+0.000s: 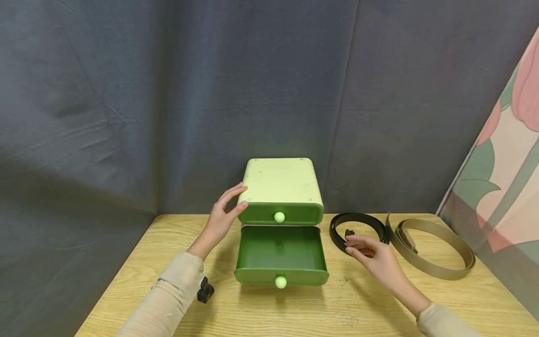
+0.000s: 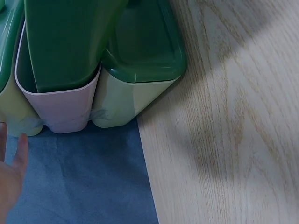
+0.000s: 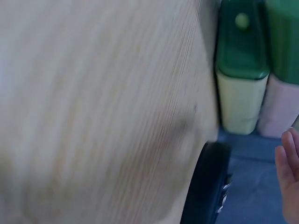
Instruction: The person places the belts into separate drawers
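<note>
A small drawer cabinet (image 1: 281, 180) with a pale yellow-green top stands near the curtain. Its top drawer (image 1: 301, 214) is closed, while the green drawer below (image 1: 261, 276) is pulled out, its bare green floor showing; both have round light-green knobs. My left hand (image 1: 219, 220) rests on the cabinet's upper left edge, thumb and fingers spread. In the left wrist view, the pulled-out drawer juts from a pink middle section (image 2: 70, 109). With fingers loosely bent and nothing between them, my right hand (image 1: 379, 262) hovers right of the drawer, overlapping a coiled black belt (image 1: 337, 234).
A coiled tan belt (image 1: 450, 271) lies right of the black one on the wooden table (image 1: 286, 318). A dark curtain (image 1: 261, 93) hangs behind the cabinet. A flower-patterned panel (image 1: 497, 187) stands on the right. Beside the left cuff is a small black object (image 1: 205, 290).
</note>
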### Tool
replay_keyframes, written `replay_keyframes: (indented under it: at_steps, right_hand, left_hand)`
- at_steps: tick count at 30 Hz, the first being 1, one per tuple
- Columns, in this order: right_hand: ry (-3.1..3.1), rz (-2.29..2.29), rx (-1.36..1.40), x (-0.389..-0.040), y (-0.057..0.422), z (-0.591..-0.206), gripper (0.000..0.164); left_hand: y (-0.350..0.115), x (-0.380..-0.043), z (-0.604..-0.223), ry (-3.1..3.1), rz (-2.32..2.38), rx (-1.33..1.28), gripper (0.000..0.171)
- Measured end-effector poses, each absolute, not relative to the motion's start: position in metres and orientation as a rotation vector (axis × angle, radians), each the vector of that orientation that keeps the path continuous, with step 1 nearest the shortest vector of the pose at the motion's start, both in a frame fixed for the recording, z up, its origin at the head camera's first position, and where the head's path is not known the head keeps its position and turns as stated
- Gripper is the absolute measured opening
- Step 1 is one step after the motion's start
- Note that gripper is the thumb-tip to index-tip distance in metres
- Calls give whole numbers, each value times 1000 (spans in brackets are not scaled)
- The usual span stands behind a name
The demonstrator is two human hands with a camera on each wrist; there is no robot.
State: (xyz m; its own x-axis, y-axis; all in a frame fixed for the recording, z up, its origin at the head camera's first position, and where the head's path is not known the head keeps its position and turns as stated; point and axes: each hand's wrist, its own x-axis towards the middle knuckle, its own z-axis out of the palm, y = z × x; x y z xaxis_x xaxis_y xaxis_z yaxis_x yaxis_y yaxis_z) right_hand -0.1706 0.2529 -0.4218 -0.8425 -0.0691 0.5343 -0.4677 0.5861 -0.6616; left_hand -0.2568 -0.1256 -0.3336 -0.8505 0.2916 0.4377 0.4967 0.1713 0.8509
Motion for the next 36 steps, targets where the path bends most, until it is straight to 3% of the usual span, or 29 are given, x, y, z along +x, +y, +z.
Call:
replay_keyframes:
  at_steps: [6, 17, 31, 36]
  right_hand:
    - [-2386, 1094, 415, -196, 265, -428, 31]
    - [-2568, 954, 411, -224, 284, -442, 57]
    - [-2755, 954, 349, -234, 297, -462, 84]
    - [-2843, 840, 370, -235, 297, -466, 80]
  left_hand:
    - [-126, -257, -333, -2267, -1753, -785, 44]
    - [-126, -259, -335, -2268, -1744, -787, 44]
    - [-126, -259, -334, -2269, -1726, -764, 43]
    - [-127, -273, -349, -2250, -1749, -759, 44]
